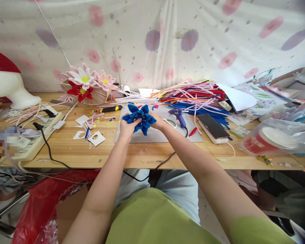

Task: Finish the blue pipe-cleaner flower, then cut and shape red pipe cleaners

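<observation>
A blue fuzzy flower [141,119] made of pipe cleaners, with small yellow tips at its centre, is held up over the grey cutting mat [157,137]. My left hand [127,127] is closed on its left side, the thumb pressed on the petals. My right hand [156,122] reaches behind the flower's right side; petals hide its fingers, so its grip does not show. Right of the hands, a blue glue gun [178,116] lies on the mat by a white-handled ring-shaped tool [170,122] and a small red object [193,131].
Pipe cleaners [193,93] in many colours are heaped at the back. Finished flowers [83,81] stand at the back left. Cut white cards [97,138] and scraps lie left of the mat. A phone [213,125], a bagged cup [266,140] and a power strip [38,135] flank the work area.
</observation>
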A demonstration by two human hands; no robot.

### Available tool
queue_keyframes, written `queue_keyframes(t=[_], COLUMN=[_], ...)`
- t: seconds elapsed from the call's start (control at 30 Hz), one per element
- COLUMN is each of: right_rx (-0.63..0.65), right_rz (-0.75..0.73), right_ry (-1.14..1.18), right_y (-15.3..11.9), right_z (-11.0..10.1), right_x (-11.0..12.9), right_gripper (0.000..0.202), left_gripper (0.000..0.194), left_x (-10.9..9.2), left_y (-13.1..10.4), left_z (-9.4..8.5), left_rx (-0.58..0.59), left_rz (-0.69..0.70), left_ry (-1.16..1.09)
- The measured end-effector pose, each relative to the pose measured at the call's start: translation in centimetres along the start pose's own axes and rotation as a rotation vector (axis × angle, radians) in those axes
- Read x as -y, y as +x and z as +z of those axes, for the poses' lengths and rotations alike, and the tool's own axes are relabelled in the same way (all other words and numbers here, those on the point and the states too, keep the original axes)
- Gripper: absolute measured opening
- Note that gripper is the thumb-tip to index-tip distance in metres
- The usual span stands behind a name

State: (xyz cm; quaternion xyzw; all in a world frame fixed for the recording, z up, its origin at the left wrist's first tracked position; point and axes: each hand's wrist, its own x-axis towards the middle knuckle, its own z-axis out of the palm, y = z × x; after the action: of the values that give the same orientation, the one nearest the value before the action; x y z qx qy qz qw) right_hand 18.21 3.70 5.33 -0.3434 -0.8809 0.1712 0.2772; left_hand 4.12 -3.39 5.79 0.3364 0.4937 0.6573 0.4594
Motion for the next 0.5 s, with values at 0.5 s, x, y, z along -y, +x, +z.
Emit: queue_keyframes(t=[0.5], right_rx=[-0.027], right_rz=[0.062], right_ry=[0.041], right_y=[0.3], right_z=[-2.1], right_x=[-0.1], right_gripper=[0.022], left_gripper=[0.037], left_x=[-4.2], left_y=[0.8], left_z=[-3.9], left_rx=[-0.074], left_rz=[0.033], left_ry=[0.018])
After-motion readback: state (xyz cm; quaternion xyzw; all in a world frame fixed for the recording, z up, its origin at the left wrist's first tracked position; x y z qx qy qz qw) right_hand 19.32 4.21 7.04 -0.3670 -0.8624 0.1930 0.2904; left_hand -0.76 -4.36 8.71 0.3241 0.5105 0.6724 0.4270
